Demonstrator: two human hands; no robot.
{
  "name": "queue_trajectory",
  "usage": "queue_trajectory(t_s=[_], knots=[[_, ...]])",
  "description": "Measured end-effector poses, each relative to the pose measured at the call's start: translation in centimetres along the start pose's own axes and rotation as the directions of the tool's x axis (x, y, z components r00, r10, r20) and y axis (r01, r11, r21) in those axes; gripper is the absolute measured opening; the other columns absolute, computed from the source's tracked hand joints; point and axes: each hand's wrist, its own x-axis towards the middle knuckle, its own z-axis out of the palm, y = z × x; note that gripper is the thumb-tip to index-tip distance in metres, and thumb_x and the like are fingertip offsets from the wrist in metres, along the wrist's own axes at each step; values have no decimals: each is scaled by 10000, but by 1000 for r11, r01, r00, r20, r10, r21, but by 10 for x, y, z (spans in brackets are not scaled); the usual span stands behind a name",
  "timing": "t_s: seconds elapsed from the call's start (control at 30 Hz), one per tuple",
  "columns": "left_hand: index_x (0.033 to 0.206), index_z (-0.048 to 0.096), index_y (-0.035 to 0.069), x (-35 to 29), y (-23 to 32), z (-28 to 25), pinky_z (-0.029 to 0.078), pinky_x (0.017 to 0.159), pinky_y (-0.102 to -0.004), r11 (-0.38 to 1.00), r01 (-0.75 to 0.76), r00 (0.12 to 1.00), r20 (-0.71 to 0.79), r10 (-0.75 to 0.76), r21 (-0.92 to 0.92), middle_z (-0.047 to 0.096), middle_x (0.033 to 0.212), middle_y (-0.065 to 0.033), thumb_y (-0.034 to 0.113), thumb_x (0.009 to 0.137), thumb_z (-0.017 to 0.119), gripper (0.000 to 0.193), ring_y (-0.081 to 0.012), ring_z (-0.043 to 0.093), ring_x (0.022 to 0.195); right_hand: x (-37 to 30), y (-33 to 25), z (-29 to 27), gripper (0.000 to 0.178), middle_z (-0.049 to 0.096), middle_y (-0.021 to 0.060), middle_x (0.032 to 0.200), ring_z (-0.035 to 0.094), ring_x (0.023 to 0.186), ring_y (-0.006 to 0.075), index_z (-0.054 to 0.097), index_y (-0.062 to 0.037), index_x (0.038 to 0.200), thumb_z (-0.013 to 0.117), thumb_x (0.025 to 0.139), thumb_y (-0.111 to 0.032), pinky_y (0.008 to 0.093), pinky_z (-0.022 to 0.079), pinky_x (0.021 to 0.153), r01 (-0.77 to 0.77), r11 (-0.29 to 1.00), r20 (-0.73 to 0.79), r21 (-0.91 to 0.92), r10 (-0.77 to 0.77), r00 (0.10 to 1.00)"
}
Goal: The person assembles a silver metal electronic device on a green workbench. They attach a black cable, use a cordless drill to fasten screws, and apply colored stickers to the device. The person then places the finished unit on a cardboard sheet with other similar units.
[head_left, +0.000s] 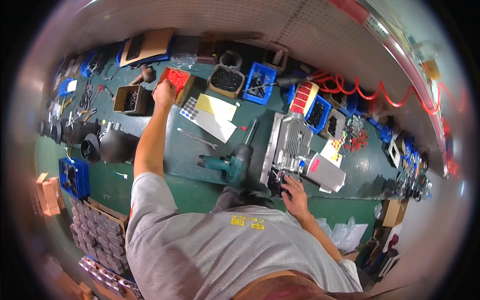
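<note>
At the far left of the bench, my left hand (164, 94) is at the near edge of a cardboard box (187, 90) of small red plastic parts (176, 77). Its fingers are curled together; whatever they hold is hidden. My right hand (296, 196) rests with fingers apart on the dark near end of a finned grey metal motor housing (292, 137), which lies lengthwise on the bench. Left of the housing is a teal power tool (234, 164) with a long shaft. A silver open-end wrench (198, 138) lies beyond it, beside a white sheet with round stickers (190, 110).
Boxes of black screws (226, 80) and blue bins (259, 82) line the back of the green bench (192, 160). A coiled red air hose (370, 94) hangs at the right. A grey cover (325, 171) lies right of the housing. Stacked metal parts (98, 231) stand lower left.
</note>
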Motion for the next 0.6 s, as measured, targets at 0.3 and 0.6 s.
queue_trajectory(t_s=[0.3, 0.6], knots=[[1104, 691, 10, -260, 190, -42, 530, 726, -277, 481, -119, 852, 159, 498, -869, 703, 902, -74, 76, 906, 711, 210, -121, 645, 798, 67, -52, -27, 248, 694, 114, 1137, 685, 991, 217, 641, -1, 1154, 604, 995, -188, 371, 570, 843, -359, 31, 290, 933, 525, 800], [1130, 636, -49, -368, 254, -36, 551, 776, -278, 181, 231, 774, 293, 562, -956, 708, 1002, -98, -11, 932, 656, 202, -137, 678, 874, 70, -13, -44, 267, 686, 101, 1140, 673, 1039, 207, 624, -16, 1189, 484, 1033, -180, 376, 568, 921, -361, -307, 424, 881, 170, 889]])
